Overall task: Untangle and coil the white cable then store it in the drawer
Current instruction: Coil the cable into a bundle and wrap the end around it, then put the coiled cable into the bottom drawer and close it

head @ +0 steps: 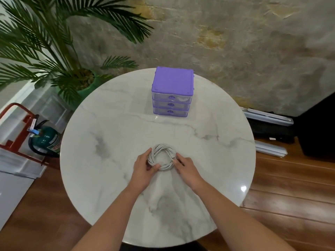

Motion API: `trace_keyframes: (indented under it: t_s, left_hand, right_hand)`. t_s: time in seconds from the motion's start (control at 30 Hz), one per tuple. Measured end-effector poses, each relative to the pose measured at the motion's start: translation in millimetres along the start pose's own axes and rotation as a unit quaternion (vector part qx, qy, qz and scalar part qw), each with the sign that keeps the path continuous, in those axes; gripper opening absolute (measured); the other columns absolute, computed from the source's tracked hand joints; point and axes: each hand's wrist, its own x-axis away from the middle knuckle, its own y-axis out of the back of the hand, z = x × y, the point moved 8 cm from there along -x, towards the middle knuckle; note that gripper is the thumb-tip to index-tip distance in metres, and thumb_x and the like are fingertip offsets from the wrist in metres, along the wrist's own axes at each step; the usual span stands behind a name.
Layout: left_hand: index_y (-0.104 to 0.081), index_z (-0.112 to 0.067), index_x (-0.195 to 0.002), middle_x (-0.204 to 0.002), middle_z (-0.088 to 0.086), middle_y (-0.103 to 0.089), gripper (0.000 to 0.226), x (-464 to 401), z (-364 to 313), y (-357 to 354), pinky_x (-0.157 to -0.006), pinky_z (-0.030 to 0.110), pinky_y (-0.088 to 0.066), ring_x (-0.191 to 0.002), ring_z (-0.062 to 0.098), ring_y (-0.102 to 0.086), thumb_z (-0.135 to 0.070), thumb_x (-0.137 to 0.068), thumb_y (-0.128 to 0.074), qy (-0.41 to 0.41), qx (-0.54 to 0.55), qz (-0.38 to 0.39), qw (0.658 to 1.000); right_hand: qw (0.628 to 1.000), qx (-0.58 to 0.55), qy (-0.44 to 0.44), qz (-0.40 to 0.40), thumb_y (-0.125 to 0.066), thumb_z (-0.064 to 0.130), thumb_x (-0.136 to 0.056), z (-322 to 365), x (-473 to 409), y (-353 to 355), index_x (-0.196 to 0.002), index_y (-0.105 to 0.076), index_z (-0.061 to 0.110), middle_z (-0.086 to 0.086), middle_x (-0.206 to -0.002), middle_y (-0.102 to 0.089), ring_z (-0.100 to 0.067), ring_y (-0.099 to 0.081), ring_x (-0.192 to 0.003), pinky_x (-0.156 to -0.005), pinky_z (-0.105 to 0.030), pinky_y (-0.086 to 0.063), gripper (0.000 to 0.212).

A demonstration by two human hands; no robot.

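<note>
The white cable (163, 149) lies wound into a tight round coil on the round marble table (112, 134), near the middle front. My left hand (144, 166) grips the coil's left and lower side, thumb over the strands. My right hand (184, 165) pinches the coil's right side. A purple drawer unit (173, 83) with three clear drawers stands at the far side of the table. All three drawers are pushed in, and something white shows inside the top drawer (182, 98).
A potted palm (54, 51) in a green pot stands beyond the table's left edge. A green fire extinguisher (46, 140) in a red stand sits on the floor at left. Black cases and metal rails (270, 122) lie on the wooden floor at right.
</note>
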Motion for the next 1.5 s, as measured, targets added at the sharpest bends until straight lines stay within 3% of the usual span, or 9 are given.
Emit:
trace_keyframes:
  t_s: [0.13, 0.27, 0.37, 0.47, 0.6, 0.73, 1.07, 1.3, 1.5]
  left_hand:
    - [-0.037, -0.022, -0.148, -0.122, 0.000, -0.044, 0.086, -0.6, 0.5, -2.1, -0.104, 0.037, -0.042, -0.113, 0.018, -0.050, -0.054, -0.072, -0.063, 0.021, -0.060, 0.001, 0.998]
    - [-0.034, -0.022, -0.150, -0.133, 0.010, -0.048, 0.077, -7.2, -5.0, -2.1, -0.109, 0.033, -0.033, -0.122, 0.020, -0.045, -0.041, -0.084, -0.068, 0.029, -0.077, 0.022, 0.996]
    - [-0.036, -0.024, -0.149, -0.134, 0.008, -0.048, 0.078, -12.7, -7.3, -0.8, -0.113, 0.042, -0.033, -0.130, 0.022, -0.044, -0.051, -0.082, -0.065, 0.040, -0.072, 0.039, 0.996]
    - [-0.047, -0.028, -0.142, -0.132, 0.004, -0.051, 0.080, -23.6, -10.2, 7.2, -0.109, 0.042, -0.040, -0.122, 0.020, -0.052, -0.069, -0.074, -0.060, 0.062, -0.046, 0.024, 0.997]
    - [-0.051, -0.022, -0.138, -0.133, 0.003, -0.053, 0.051, -49.5, -32.9, 17.3, -0.095, 0.023, -0.039, -0.105, 0.013, -0.055, -0.045, -0.094, -0.057, 0.067, -0.016, 0.009, 0.998]
    - [-0.053, -0.012, -0.136, -0.133, 0.005, -0.057, 0.048, -93.1, -70.4, 26.4, -0.089, 0.020, -0.035, -0.104, 0.010, -0.053, -0.040, -0.097, -0.053, 0.030, -0.007, -0.004, 1.000]
    - [-0.053, -0.011, -0.134, -0.136, 0.008, -0.057, 0.112, -202.9, -121.2, 42.3, -0.106, 0.044, -0.045, -0.120, 0.020, -0.058, -0.093, -0.058, -0.053, 0.017, 0.065, -0.035, 0.997]
    - [-0.069, -0.018, -0.112, -0.110, -0.003, -0.073, 0.053, -209.8, -133.8, 35.0, -0.078, 0.017, -0.052, -0.098, 0.009, -0.069, -0.060, -0.079, -0.065, -0.010, 0.108, 0.024, 0.994]
    - [-0.071, -0.021, -0.107, -0.103, -0.010, -0.072, 0.040, -210.4, -128.0, 38.8, -0.060, 0.000, -0.041, -0.080, -0.011, -0.065, -0.053, -0.083, -0.068, 0.012, 0.118, 0.017, 0.993]
  right_hand:
    - [0.999, -0.006, -0.013, 0.033, -0.050, 0.018, -0.098, 2.0, 0.8, 1.3, -0.074, -0.052, 0.005, -0.009, -0.066, -0.042, -0.015, -0.037, -0.059, -0.055, -0.024, -0.031, 0.027]
    - [0.997, -0.054, -0.041, 0.038, -0.055, 0.020, -0.096, -4.9, -5.5, 4.7, -0.092, -0.062, -0.005, -0.007, -0.073, -0.051, -0.018, -0.044, -0.069, -0.069, -0.033, -0.039, 0.027]
    - [0.995, -0.070, -0.078, 0.001, -0.058, 0.026, -0.093, -6.5, -14.8, 13.2, -0.085, -0.072, 0.008, 0.001, -0.071, -0.060, -0.015, -0.052, -0.070, -0.073, -0.034, -0.044, 0.024]
    - [0.992, -0.078, -0.092, -0.035, -0.057, 0.027, -0.093, 4.6, -31.3, 23.3, -0.075, -0.064, 0.015, -0.003, -0.068, -0.056, -0.018, -0.048, -0.060, -0.067, -0.035, -0.042, 0.023]
    - [0.987, -0.107, -0.106, -0.063, -0.058, 0.019, -0.093, 29.5, -58.3, 36.2, -0.094, -0.066, 0.008, -0.004, -0.077, -0.057, -0.015, -0.046, -0.059, -0.059, -0.028, -0.040, 0.014]
    - [0.983, -0.133, -0.104, -0.077, -0.060, 0.017, -0.093, 49.6, -90.4, 40.1, -0.095, -0.064, 0.011, -0.002, -0.079, -0.057, -0.012, -0.046, -0.059, -0.056, -0.023, -0.039, 0.007]
    - [0.969, -0.188, -0.132, -0.087, -0.064, 0.019, -0.092, 64.6, -152.0, 24.9, -0.090, -0.065, 0.011, -0.003, -0.072, -0.062, -0.011, -0.045, -0.046, -0.041, -0.017, -0.037, 0.008]
    - [0.949, -0.236, -0.167, -0.123, -0.068, 0.022, -0.088, 65.2, -172.3, 24.3, -0.087, -0.066, 0.008, -0.004, -0.074, -0.069, -0.010, -0.056, -0.042, -0.041, -0.019, -0.049, 0.014]
    - [0.932, -0.270, -0.207, -0.125, -0.069, 0.023, -0.086, 58.3, -171.8, 18.3, -0.079, -0.067, 0.011, 0.000, -0.071, -0.069, -0.008, -0.052, -0.039, -0.040, -0.020, -0.040, 0.014]
